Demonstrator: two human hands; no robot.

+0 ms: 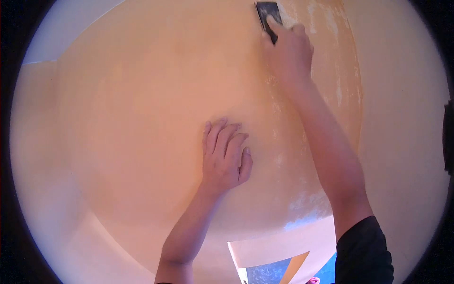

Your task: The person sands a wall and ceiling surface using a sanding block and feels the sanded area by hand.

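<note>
High up near the top edge, my right hand [291, 52] grips a dark flat block [269, 12], which rests against the orange wall surface [142, 94]. The thumb and fingers press on the block. Lower and to the left, my left hand [224, 154] lies on the same surface with its fingers spread and slightly bent, holding nothing. Whitish patches [338, 80] mark the surface to the right of my right hand and below it.
A pale wall [402, 118] borders the orange surface on the right. At the bottom is an opening [269, 272] with a blue area and a slanted orange strip. Part of a person [313, 280] shows at the bottom edge. A dark object [448, 137] stands at the right edge.
</note>
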